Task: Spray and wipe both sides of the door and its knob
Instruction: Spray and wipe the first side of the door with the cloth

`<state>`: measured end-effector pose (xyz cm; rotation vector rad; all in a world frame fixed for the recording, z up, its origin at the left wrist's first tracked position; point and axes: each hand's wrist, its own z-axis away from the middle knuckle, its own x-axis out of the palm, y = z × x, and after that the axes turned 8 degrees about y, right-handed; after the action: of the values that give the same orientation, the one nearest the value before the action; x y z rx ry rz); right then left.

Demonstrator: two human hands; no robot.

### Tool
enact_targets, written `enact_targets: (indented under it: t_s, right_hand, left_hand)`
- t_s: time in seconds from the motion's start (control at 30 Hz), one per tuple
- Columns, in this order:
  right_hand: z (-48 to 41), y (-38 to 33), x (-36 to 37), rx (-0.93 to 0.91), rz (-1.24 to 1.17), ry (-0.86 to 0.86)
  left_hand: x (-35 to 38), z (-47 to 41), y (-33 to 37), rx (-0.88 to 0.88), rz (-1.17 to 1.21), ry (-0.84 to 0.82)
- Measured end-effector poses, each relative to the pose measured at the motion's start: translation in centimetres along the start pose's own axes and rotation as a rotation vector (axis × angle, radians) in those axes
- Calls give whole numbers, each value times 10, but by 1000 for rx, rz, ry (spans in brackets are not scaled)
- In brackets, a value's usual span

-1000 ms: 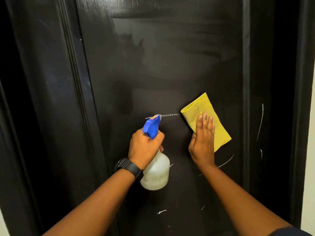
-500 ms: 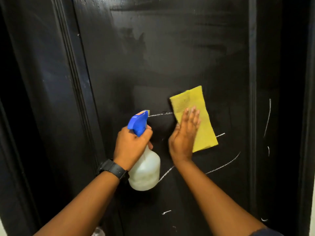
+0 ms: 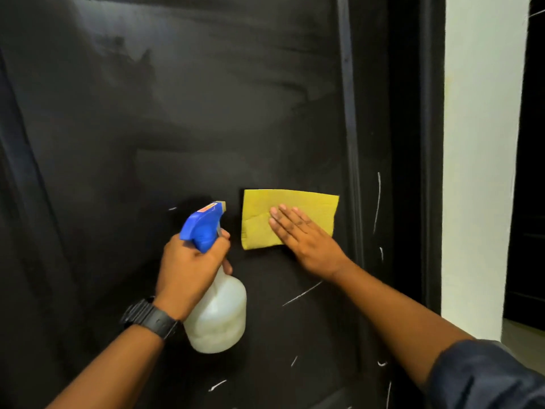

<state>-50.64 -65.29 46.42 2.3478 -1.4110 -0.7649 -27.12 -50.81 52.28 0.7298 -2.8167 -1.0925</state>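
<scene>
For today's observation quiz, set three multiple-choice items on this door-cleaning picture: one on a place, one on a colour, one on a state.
1. Where is the yellow cloth relative to the nozzle of the spray bottle?
A) left of it
B) right of it
C) below the bottle

2. What colour is the bottle's trigger head?
A) red
B) blue
C) green

3. How does the right hand meet the cloth?
A) fingers flat, pressing it on the door
B) crumpling it in a fist
C) not touching it

Key:
1 B, the cloth lies on the door right of the nozzle.
2 B, the head above the gripping left hand is blue.
3 A, straight fingers lie across the cloth.
</scene>
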Motion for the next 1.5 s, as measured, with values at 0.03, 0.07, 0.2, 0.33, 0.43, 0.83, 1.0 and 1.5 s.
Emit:
enact_targets:
  t_s: [0.03, 0.07, 0.2, 0.33, 0.43, 0.83, 1.0, 1.5]
  right_hand:
    - [15, 19, -3, 21, 27, -24]
    - [29, 39, -6, 51, 52, -42]
    - [80, 111, -17, 328, 82, -66]
    - [97, 141, -15, 364, 41, -84]
    - [105, 158, -12, 644, -90, 40]
    - [100, 179, 5, 664, -242, 214]
    - [102, 181, 11, 628, -208, 244]
    - [103, 181, 17, 588, -142, 311]
  left_hand:
    - [16, 1, 0, -2, 12, -16]
    - [33, 1, 0, -8, 23, -32]
    - [107, 2, -1, -22, 36, -78]
    - [182, -1, -3, -44, 43, -89]
    - [226, -8, 0, -38, 46, -104]
    - [314, -29, 7, -73, -48, -131]
    - [322, -27, 5, -66, -76, -126]
    - [330, 10, -33, -183, -104, -184]
